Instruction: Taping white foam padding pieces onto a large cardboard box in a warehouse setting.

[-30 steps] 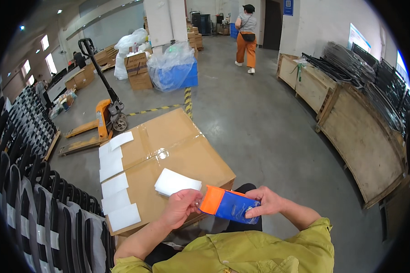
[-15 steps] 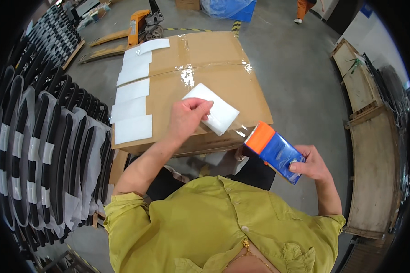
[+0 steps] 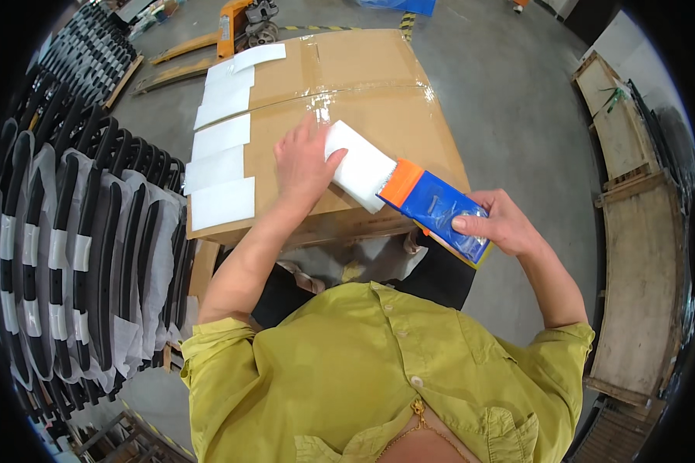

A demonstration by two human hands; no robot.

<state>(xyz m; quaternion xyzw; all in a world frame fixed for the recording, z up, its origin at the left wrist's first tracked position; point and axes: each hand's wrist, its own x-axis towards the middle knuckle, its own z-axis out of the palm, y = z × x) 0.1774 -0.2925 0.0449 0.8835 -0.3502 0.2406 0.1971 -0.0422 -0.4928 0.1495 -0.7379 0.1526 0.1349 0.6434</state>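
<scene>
A small stack of white foam sheets (image 3: 361, 163) lies on the near part of a large cardboard box (image 3: 394, 123). My left hand (image 3: 303, 166) is over its left end, fingers stretched out and slightly blurred, thumb at the foam's edge. My right hand (image 3: 500, 224) is closed round a blue and orange tape dispenser (image 3: 440, 207). The dispenser's orange toothed end meets the right edge of the foam. Several more foam pieces (image 3: 222, 204) lie in a row along the box's left edge.
Rows of black curved frames (image 3: 108, 262) with foam wraps stand close on the left. Behind the box is an orange pallet jack (image 3: 232, 27). Wooden crates (image 3: 637, 285) line the right side, past a strip of grey floor (image 3: 517, 116).
The tape dispenser has moved up and left, from apart to against the foam. My left hand has gone from a pinch on the foam to stretched fingers at its left end.
</scene>
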